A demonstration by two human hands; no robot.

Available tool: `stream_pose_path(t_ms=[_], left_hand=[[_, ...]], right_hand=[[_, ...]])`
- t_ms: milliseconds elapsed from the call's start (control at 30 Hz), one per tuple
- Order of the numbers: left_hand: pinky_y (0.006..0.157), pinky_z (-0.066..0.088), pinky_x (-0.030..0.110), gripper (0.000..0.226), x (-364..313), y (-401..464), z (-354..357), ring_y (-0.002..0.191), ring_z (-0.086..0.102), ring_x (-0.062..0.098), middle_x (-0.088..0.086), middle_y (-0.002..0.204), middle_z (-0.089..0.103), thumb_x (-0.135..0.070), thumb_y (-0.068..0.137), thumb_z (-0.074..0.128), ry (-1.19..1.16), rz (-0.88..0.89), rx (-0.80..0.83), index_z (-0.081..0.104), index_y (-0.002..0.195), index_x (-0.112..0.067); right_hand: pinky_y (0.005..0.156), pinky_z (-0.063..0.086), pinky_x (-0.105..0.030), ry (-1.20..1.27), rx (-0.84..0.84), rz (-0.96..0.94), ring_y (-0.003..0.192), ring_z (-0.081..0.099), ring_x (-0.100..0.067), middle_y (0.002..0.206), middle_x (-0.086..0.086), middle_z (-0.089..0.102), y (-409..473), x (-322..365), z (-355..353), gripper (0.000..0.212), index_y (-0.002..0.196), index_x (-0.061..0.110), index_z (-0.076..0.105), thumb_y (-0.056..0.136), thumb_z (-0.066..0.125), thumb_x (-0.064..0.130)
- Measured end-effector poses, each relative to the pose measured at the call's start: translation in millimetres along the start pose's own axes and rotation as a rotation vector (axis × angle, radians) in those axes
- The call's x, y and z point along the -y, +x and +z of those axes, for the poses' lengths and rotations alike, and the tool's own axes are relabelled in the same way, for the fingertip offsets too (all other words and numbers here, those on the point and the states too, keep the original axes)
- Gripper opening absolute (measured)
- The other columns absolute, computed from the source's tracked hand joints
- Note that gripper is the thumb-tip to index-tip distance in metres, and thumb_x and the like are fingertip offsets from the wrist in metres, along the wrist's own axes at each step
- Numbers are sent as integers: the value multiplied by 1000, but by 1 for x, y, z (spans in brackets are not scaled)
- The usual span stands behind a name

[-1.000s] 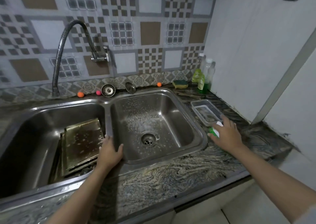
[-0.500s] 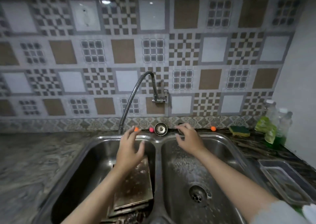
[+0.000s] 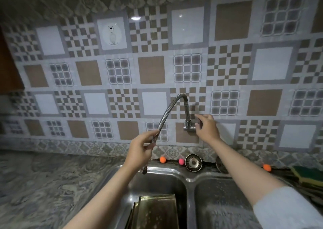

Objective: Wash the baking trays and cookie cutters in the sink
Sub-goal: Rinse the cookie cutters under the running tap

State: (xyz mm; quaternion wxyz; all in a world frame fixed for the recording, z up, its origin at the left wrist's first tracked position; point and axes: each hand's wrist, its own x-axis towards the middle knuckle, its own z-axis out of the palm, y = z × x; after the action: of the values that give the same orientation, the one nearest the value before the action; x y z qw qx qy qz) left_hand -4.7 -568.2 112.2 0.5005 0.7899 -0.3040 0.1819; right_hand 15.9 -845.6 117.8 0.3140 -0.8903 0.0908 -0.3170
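Head view, the only view: left hand (image 3: pixel 139 151) grips the flexible metal faucet hose (image 3: pixel 165 114) low on its length, fingers and thumb curled round it, with the spout end hanging over the left basin of the double sink (image 3: pixel 189 177). Right hand (image 3: pixel 207 128) is at the wall valve (image 3: pixel 188 125), fingers loosely spread and touching or just short of the tap handle; contact is blurred and I cannot tell which. Baking trays (image 3: pixel 155 211) lie stacked in the left basin, dark, spotted, tilted against the divider. No cookie cutters are identifiable. No water stream is visible. Judgement: the trays are thin stiff metal, fairly light, likely greasy and slick once wet, with rolled rims that can bite; best held by a long edge with thumb on top. The hose looks springy and will probably want a steady hold. Beside the sink: strainer (image 3: pixel 193 162), sponge (image 3: pixel 307 173), small coloured balls.
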Motion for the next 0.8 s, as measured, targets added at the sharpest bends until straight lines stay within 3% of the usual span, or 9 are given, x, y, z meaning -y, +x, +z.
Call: stream_pose_path(t_ms=[167, 300, 367, 533, 700, 800], left_hand=[[84, 57, 29, 53, 11, 4, -3, 92, 66, 11, -14, 115, 67, 8, 83, 64, -67, -13, 19, 66, 114, -34], [85, 57, 31, 52, 10, 6, -2, 92, 66, 12, -14, 114, 68, 5, 83, 66, -95, -36, 15, 66, 113, -37], [86, 56, 34, 52, 11, 6, -2, 92, 66, 11, -15, 114, 68, 4, 83, 66, -101, -52, 12, 65, 112, -40], [83, 57, 33, 58, 11, 4, -3, 90, 65, 7, -19, 113, 67, 2, 84, 66, -127, -64, 17, 64, 109, -51], [85, 56, 29, 48, 11, 5, -3, 91, 64, 11, -12, 116, 66, 2, 84, 65, -112, -34, 28, 64, 116, -34], [84, 54, 20, 48, 7, 5, -5, 97, 63, 14, -11, 117, 64, 3, 85, 62, -118, -16, 57, 63, 118, -32]], right_hand=[[87, 38, -19, 38, -19, 13, 99, 49, -15, 121, -9, 45, 20, -9, 10, 35, 126, 14, 59, 93, 53, 6], [81, 50, -33, 97, -88, -43, 86, 56, -20, 105, -8, 55, 22, -19, 8, 20, 103, 11, 69, 91, 56, 2], [72, 45, -27, 75, -98, -54, 80, 56, -19, 95, -7, 58, 15, -23, 8, 18, 100, 10, 72, 90, 59, 5], [66, 34, -3, 73, -58, -44, 78, 58, -19, 75, 7, 54, -13, -31, 7, 12, 93, 4, 75, 82, 70, 4], [87, 40, -17, 26, -29, 17, 98, 64, -28, 98, -12, 67, -28, -26, 3, 19, 102, 0, 72, 85, 63, -3], [102, 38, -26, -108, 72, 46, 118, 56, -29, 127, -14, 61, -39, -14, -2, 34, 119, 3, 64, 87, 55, -2]])
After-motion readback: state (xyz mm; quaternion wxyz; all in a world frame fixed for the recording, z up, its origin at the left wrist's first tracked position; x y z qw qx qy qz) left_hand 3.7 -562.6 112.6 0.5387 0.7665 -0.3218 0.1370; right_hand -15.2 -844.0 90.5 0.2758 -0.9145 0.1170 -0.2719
